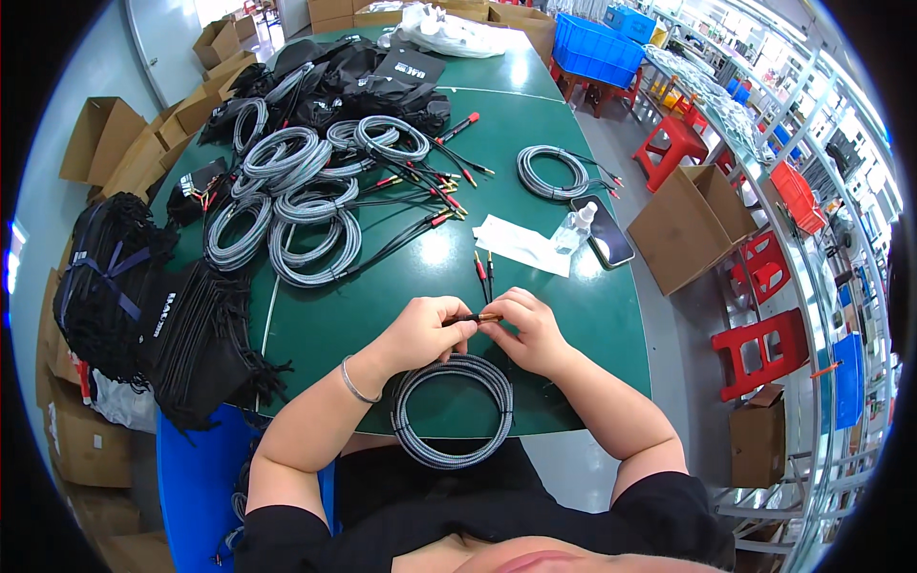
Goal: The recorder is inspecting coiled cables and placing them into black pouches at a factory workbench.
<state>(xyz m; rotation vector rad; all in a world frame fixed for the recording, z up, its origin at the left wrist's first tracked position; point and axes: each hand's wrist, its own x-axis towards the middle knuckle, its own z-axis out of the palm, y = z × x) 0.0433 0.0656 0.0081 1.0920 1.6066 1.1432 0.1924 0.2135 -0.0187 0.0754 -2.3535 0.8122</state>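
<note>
White lettering marks the black bags (196, 334) left of the hands and the dark pile (411, 65) well beyond them. The grey cable (458, 458) lies coiled just nearer the body than the hands, at the edge of the green counter (597, 334); two of its plugs (480, 271) point away just past the fingertips. Both elbows bend outward, forearms angling inward. The left hand (435, 332) and right hand (523, 329) meet, fingers curled closed, pinching a small dark-and-gold plug (485, 318) between them.
</note>
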